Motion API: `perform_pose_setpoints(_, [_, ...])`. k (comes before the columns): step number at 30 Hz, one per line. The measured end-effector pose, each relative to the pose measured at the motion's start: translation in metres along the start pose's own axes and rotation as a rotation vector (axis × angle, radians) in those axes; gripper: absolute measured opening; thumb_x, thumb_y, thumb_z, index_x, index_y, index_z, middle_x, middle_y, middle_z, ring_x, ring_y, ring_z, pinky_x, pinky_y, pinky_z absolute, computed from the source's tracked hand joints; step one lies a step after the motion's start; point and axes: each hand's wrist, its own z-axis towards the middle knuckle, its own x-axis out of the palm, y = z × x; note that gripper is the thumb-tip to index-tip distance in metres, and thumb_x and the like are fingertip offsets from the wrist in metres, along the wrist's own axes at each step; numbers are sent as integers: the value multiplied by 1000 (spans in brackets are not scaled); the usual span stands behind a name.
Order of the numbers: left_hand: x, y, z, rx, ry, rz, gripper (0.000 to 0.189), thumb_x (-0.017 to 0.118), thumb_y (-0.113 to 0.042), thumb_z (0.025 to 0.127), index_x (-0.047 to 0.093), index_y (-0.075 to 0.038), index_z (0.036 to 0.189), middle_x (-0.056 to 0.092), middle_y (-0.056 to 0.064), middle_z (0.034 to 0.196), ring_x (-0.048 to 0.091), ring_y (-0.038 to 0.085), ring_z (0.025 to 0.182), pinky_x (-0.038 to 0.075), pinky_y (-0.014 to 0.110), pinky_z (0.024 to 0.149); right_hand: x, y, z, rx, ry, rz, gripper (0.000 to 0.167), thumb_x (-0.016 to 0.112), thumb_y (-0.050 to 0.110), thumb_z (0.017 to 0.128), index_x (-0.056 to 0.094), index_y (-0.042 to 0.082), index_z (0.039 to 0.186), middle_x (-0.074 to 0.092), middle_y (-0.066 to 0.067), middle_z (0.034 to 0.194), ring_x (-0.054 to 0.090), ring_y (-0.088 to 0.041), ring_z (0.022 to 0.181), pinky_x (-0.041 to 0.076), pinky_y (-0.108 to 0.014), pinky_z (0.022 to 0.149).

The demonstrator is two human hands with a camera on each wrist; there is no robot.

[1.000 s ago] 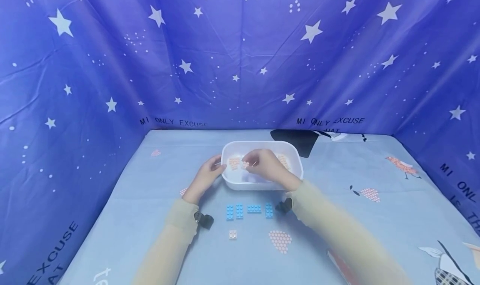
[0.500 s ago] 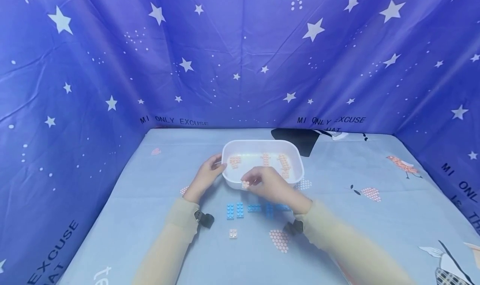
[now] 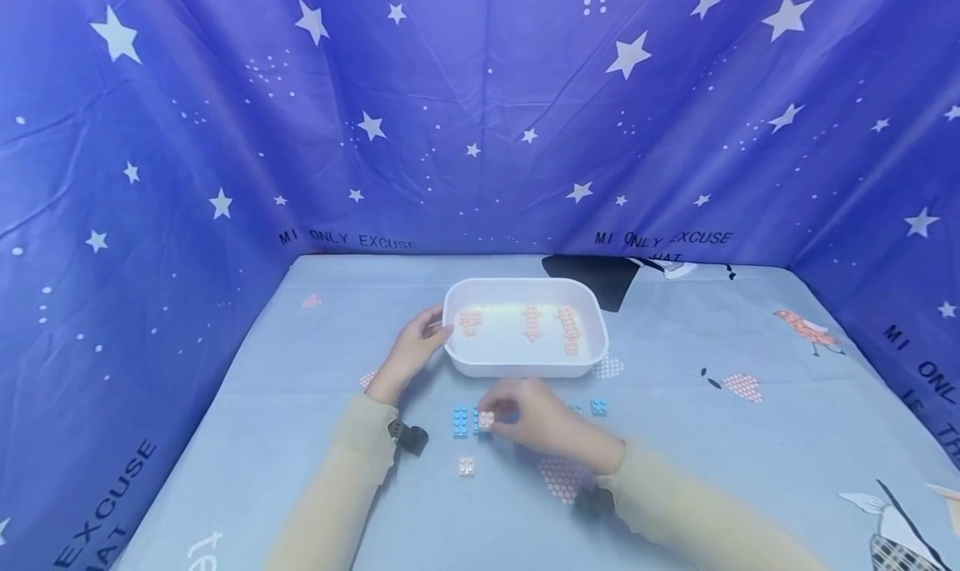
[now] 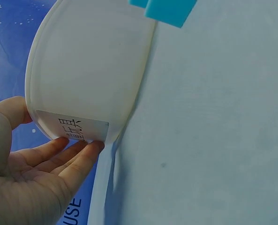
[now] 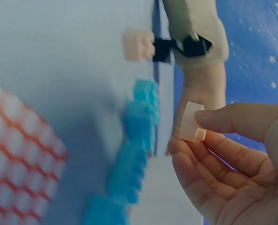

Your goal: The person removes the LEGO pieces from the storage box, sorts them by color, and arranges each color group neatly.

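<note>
A white plastic tub (image 3: 525, 369) stands at the middle of the table, with several pale orange toy bricks (image 3: 532, 323) inside. My left hand (image 3: 408, 358) holds the tub's left end, the thumb at the rim and the fingertips against the labelled wall (image 4: 73, 124). In front of the tub my right hand (image 3: 546, 421) pinches a pale pink toy brick (image 5: 190, 123) between thumb and fingers. It hovers over a row of blue toy bricks (image 3: 461, 421), partly hiding them. Another pale pink brick (image 3: 466, 467) lies nearer me.
A light blue cloth (image 3: 712, 488) printed with birds and hearts covers the table. Blue star-patterned curtains (image 3: 480, 96) enclose the back and sides. At the right end of the row sits a small blue brick (image 3: 598, 407).
My right hand has come out of the tub with the pale pink brick and moved toward me, over the blue row. My left hand stays at the tub.
</note>
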Motion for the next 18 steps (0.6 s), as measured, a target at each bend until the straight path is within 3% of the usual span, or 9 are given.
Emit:
perform_pose_setpoints(9, [-1, -1, 0, -9, 14, -19, 56, 58, -28, 97, 40, -10, 147, 40, 13, 152, 45, 35, 136, 38, 50, 112, 15, 0, -9, 10, 31, -1, 22, 73, 6, 80, 72, 10, 102, 71, 3, 99, 65, -12, 91, 56, -27, 84])
perform_pose_setpoints(18, [-2, -6, -2, -13, 12, -11, 55, 57, -26, 98, 39, -9, 147, 40, 14, 152, 45, 35, 135, 38, 51, 112, 22, -2, -16, 35, 48, 7, 21, 73, 8, 81, 72, 12, 102, 70, 5, 102, 64, -11, 97, 55, -29, 89])
